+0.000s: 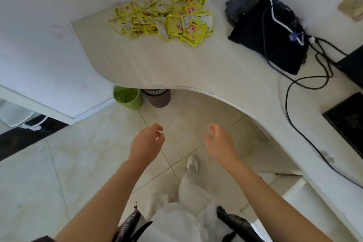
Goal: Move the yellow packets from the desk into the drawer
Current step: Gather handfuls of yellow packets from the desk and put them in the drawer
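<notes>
Your left hand (146, 139) hangs over the tiled floor (78, 153), fingers loosely curled and holding nothing. Your right hand (220, 139) sits level with it, near but apart, also loosely curled and empty. Both are short of the curved front edge of the desk (176, 68). The yellow packets (165, 15) lie in a loose, overlapping heap at the far side of the desk, well apart from your hands. To the right of the heap sits a black bag (269, 33), with black cables (306, 84) trailing from it. Under the desk edge stand a green basket (127, 97) and a brown bin (158, 98), side by side.
</notes>
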